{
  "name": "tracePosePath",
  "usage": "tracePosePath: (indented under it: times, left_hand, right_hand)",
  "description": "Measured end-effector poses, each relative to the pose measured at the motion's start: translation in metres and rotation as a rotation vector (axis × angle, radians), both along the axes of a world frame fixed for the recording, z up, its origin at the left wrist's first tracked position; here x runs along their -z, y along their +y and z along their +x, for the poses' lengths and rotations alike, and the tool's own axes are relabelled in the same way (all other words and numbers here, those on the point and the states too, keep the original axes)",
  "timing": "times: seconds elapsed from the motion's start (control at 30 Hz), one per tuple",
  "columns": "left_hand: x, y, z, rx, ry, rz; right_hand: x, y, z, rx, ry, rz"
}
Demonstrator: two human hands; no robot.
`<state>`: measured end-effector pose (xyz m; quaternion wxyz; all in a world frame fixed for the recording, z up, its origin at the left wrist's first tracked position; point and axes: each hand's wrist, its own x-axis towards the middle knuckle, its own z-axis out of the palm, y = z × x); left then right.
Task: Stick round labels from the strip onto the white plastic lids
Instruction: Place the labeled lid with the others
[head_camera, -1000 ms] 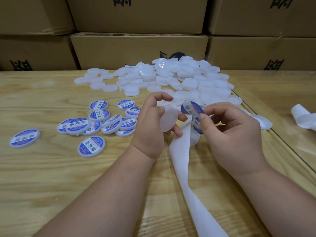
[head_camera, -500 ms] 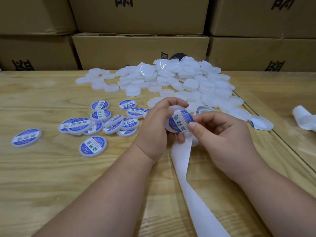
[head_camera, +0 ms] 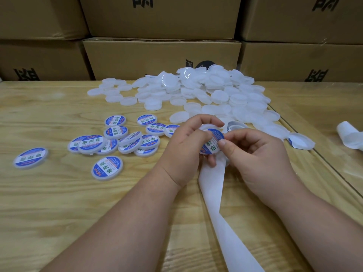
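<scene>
left hand [head_camera: 183,146] grips a white lid [head_camera: 209,128] while right hand [head_camera: 257,154] thumb presses its blue label [head_camera: 213,142].

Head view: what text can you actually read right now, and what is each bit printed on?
"助焊膏": labelled lid in the finished group on the table, large green characters.
Same label, sideways, partly covered: lid held in both hands.
Small red and blue print on the labels: too blurred to read.
Black marks on cardboard boxes: cropped, unreadable.

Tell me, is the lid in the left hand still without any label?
No, the lid that the left hand holds already bears a blue round label, which the right hand presses.
</scene>
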<state>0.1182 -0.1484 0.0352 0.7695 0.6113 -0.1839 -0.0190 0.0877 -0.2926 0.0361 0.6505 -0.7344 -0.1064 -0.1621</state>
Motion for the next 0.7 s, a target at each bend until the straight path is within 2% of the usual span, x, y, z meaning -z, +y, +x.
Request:
tracePosePath:
  times: [0.53, 0.7]
  left_hand:
    - [0.0005, -0.0006, 0.001, -0.003, 0.017, 0.009]
    - [0.0025, -0.0026, 0.0009, -0.107, 0.032, 0.089]
  right_hand:
    - [0.0041, -0.0006, 0.0019, 0.036, 0.029, -0.009]
    - [0.0035, -0.0005, 0.0009, 0.055, 0.057, 0.014]
